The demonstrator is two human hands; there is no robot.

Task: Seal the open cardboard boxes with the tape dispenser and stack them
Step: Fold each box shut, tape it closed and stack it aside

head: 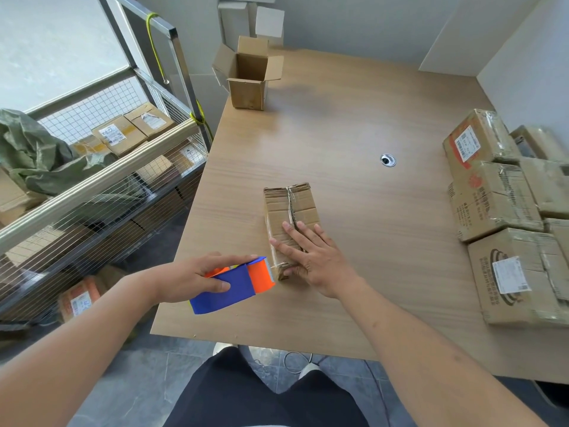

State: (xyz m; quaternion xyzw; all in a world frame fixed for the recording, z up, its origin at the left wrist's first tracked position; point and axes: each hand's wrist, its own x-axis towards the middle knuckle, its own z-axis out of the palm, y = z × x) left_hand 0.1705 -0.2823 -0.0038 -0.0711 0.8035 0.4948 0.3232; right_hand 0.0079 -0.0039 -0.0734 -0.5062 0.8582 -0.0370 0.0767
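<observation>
A: How far along does the sealing look?

B: Mid-way on one box, I'd judge. The small cardboard box [291, 223] lies on the worktop [354, 134] with its flaps closed, and clear tape already runs along the centre seam. The left hand [197, 277] grips the blue-and-orange tape dispenser [234, 285], fingers curled over its top and thumb on its side, with the cutter end right at the box's near end. The right hand [311, 254] lies flat on the near part of the lid, fingers straight and spread, holding it down.

A: And what's left?

B: The tape at the near end looks not yet cut or pressed down. An open box [249, 77] stands at the far left corner of the worktop, flaps up, untouched. A group of taped, labelled boxes [498, 217] sits at the right edge, well apart from the one in hand; whether this one belongs on that pile I can't say.

A: Anything you can't make out?

B: The tape roll is mostly hidden by the left hand and the dispenser's shell. The box's underside and far end are out of sight. The right-hand pile is cut off by the frame, so its count is unclear.
</observation>
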